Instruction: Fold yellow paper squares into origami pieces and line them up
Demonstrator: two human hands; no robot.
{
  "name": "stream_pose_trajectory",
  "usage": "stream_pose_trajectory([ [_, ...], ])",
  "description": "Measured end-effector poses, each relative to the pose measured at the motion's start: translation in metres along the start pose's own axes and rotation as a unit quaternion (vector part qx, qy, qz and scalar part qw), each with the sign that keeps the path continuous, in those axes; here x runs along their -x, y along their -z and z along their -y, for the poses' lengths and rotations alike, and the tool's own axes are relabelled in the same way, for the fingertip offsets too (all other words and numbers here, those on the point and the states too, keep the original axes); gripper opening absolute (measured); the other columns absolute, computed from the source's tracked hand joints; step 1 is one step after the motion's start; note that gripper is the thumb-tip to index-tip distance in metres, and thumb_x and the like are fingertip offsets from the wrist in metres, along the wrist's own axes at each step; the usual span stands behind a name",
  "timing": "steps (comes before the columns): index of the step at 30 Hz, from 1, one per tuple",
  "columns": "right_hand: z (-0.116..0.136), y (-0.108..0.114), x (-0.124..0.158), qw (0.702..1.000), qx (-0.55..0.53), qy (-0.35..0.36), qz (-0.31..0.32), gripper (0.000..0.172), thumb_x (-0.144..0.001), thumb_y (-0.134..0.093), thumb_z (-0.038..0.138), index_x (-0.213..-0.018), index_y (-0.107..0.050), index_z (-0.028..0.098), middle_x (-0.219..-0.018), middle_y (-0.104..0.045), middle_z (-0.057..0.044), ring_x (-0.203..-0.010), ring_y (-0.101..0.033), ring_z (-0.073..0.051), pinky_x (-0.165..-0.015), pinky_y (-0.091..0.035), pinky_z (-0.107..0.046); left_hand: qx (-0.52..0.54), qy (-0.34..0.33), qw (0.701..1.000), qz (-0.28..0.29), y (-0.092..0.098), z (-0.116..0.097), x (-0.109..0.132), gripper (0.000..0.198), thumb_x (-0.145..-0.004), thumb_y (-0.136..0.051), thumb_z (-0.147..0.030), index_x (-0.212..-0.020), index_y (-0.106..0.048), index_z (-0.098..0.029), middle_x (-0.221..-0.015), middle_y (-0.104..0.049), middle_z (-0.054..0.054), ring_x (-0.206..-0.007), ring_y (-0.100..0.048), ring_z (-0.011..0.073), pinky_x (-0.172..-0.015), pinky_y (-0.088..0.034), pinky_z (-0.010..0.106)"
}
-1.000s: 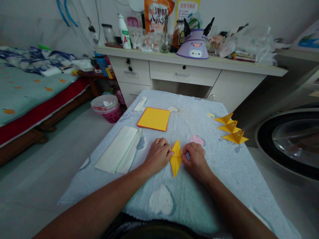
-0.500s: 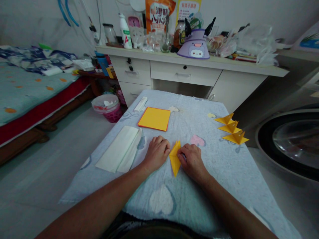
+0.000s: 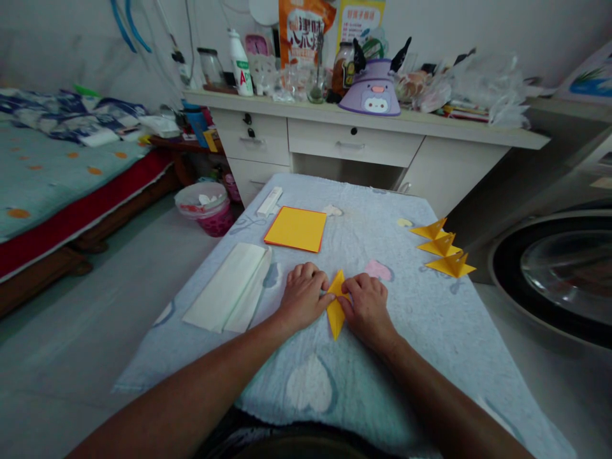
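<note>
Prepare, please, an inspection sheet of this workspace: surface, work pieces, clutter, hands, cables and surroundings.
Surface: pale blue heart-patterned cloth, slightly wrinkled.
Work pieces: folded yellow paper between the hands; square paper stack, yellow on top, beyond; three winged yellow paper shapes at right.
Clutter: folded white sheet, material unclear; small white oblong object.
Hands: left hand, thumb at the paper's left edge; right hand, fingertips on its right side.
Cables: nothing seen on the cloth; thin cord on the wall.
Surroundings: white desk ahead, bed left, front-loading washing machine right.
</note>
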State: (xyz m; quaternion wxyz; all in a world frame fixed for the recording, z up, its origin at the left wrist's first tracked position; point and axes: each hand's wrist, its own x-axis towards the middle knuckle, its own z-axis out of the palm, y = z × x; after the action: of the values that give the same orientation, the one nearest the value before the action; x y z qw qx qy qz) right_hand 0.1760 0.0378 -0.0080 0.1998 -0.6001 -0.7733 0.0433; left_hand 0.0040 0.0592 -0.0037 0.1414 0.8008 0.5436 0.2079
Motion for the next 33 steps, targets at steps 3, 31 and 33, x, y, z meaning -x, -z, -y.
stream_pose_trajectory([
  [3,-0.003,0.000,0.001,1.000,0.015,-0.012,-0.022,0.020,-0.080,-0.066,0.033,-0.096,-0.059,0.023,-0.103,-0.057,-0.010,-0.094,-0.047,-0.029,-0.083,-0.034,-0.044,-0.004,0.007,1.000,0.004,0.000,-0.001,0.000,0.018,-0.080,-0.068,-0.032,-0.087,-0.056,-0.022,-0.100,-0.052,0.004,-0.100,-0.046,0.0244,-0.087,-0.037,0.039],
  [31,-0.019,0.000,0.002,0.999,-0.035,-0.001,-0.001,0.023,-0.080,-0.064,0.034,-0.098,-0.058,0.022,-0.110,-0.058,-0.011,-0.102,-0.048,-0.029,-0.090,-0.034,-0.046,0.034,-0.008,0.999,-0.003,-0.003,0.000,0.002,0.022,-0.077,-0.070,-0.035,-0.091,-0.057,-0.023,-0.103,-0.055,0.004,-0.105,-0.046,0.0258,-0.090,-0.035,0.041],
  [33,-0.019,0.000,0.002,0.999,-0.044,-0.005,0.003,0.025,-0.079,-0.065,0.033,-0.099,-0.058,0.021,-0.110,-0.058,-0.011,-0.103,-0.049,-0.030,-0.090,-0.035,-0.046,0.055,-0.011,0.998,-0.004,-0.003,0.000,0.002,0.020,-0.076,-0.070,-0.031,-0.088,-0.056,-0.023,-0.101,-0.058,0.003,-0.104,-0.047,0.0251,-0.090,-0.035,0.040],
])
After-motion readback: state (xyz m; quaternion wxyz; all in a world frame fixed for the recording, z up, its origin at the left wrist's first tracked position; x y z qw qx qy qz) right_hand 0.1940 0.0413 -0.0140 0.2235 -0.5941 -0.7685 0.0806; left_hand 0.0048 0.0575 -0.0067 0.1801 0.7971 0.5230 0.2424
